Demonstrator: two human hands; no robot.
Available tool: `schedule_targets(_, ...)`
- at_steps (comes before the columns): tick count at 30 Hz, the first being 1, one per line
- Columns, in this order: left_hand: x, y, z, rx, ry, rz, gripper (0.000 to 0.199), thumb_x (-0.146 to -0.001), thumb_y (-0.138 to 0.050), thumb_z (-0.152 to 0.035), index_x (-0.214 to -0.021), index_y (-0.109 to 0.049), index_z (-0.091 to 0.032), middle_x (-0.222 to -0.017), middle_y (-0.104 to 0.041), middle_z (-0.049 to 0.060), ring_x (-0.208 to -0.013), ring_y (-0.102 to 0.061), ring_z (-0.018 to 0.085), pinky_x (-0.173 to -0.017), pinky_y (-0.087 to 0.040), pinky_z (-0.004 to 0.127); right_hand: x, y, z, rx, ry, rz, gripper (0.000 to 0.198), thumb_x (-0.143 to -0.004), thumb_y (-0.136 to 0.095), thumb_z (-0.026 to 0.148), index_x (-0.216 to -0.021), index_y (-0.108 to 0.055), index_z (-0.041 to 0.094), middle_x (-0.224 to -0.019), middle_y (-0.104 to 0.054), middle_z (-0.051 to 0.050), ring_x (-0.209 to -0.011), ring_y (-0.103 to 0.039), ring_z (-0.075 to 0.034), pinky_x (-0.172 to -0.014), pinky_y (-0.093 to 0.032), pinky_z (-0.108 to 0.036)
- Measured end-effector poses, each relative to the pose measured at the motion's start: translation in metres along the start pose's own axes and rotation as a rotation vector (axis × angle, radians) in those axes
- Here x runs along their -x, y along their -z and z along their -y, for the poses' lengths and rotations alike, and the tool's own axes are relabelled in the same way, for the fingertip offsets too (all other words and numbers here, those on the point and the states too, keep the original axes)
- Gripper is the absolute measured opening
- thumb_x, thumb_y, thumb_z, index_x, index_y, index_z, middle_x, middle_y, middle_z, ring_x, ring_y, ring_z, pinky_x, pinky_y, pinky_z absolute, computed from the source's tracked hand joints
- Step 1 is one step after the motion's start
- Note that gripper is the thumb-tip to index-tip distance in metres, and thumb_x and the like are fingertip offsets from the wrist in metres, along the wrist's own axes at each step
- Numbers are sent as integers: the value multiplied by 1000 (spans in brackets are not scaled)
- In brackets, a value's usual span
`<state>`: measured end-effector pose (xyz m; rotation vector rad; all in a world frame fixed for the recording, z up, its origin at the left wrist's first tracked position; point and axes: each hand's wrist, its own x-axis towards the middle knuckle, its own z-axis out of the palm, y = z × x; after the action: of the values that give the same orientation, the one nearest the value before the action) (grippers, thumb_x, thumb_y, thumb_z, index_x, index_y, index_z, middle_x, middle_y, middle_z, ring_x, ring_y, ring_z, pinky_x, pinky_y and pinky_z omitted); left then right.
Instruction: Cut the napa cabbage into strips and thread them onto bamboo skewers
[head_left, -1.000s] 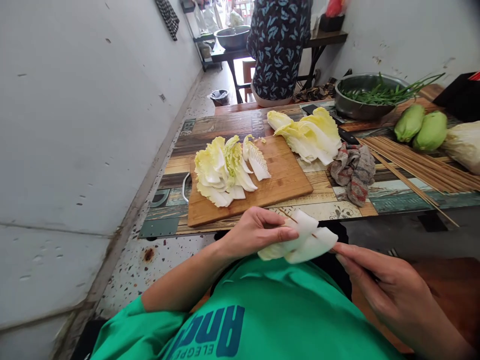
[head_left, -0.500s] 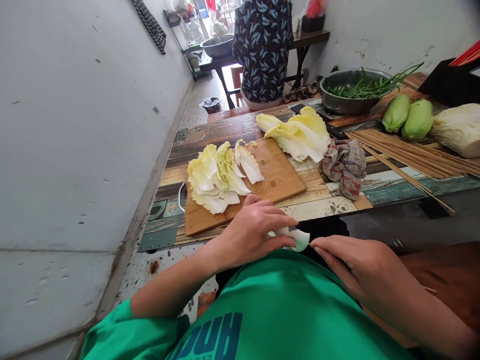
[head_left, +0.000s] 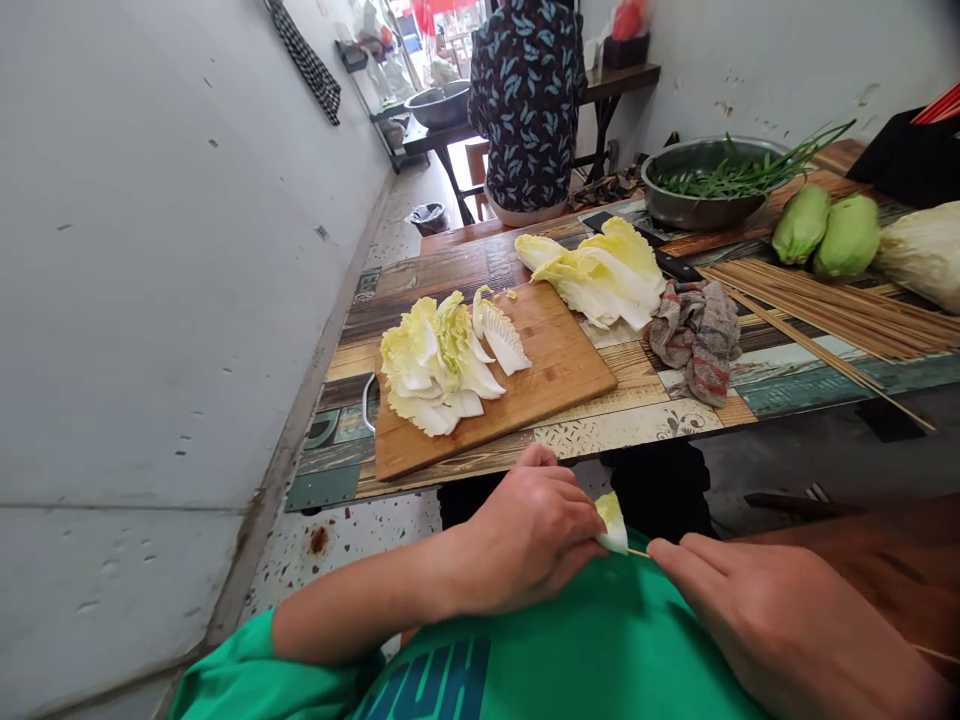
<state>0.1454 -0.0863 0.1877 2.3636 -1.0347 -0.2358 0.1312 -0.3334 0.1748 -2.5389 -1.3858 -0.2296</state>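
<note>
Since the earlier frame both hands have dropped lower toward the green shirt, and less of the cabbage piece (head_left: 612,523) shows. The left hand (head_left: 534,540) is clenched around that cabbage piece; the right hand (head_left: 780,620), at 3 o'clock of it, pinches a thin bamboo skewer (head_left: 638,553) whose tip touches the leaf. At 12 o'clock, the cutting board (head_left: 559,375) holds cut napa cabbage (head_left: 439,360).

Pale folded cabbage piece (head_left: 612,522), seemingly pierced by a thin skewer (head_left: 638,552), above the lap
</note>
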Motion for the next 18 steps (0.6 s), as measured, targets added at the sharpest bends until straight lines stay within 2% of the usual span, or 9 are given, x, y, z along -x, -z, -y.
schedule_targets(6, 4, -7, -3, 5, -68, 32, 20, -95, -55, -20, -77, -64, -17, -79, -75, 2, -78, -61, 16, -86, -31, 38, 5, -9, 13, 17, 43, -53, 34, -82, -39, -1, -97, -62, 19, -64, -61, 1, -45, -55, -13, -42, -35, -29)
schedule_targets(10, 7, -9, -10, -71, -47, 61, 24, -99, -51, -22, -79, -63, -18, -79, -73, 0, -81, -60, 16, -89, -29, 39, 3, -12, 17, -44, 15, -45, 31, -83, -43, 1, -93, -64, 22, -62, -61, 2, -44, -52, -12, -44, -36, -26)
schedule_targets(13, 10, -5, -10, -84, 18, 51, 25, -100, -55, -40, -95, -66, -18, -91, -75, 3, -90, -63, 19, -90, -30, 40, 7, -11, 13, -20, 9, -99, 36, -88, -35, 1, -98, -66, 18, -66, -64, 0, -46, -55, -12, -44, -38, -25)
schedule_targets(15, 14, -1, -8, -71, 60, 20, 36, -97, -58, -51, -109, -65, -18, -101, -74, 5, -94, -64, 21, -91, -31, 39, 13, -12, 8, -4, -22, -113, 41, -89, -31, 1, -104, -66, 16, -73, -68, -3, -51, -60, -13, -45, -41, -25)
schedule_targets(18, 20, 9, -4, -8, 113, -16, 36, -97, -60, -46, -119, -59, -17, -104, -74, 5, -94, -66, 19, -93, -33, 36, 24, -15, 5, -24, -67, -64, 42, -90, -33, 4, -107, -68, 19, -78, -71, -3, -57, -64, -15, -49, -46, -24)
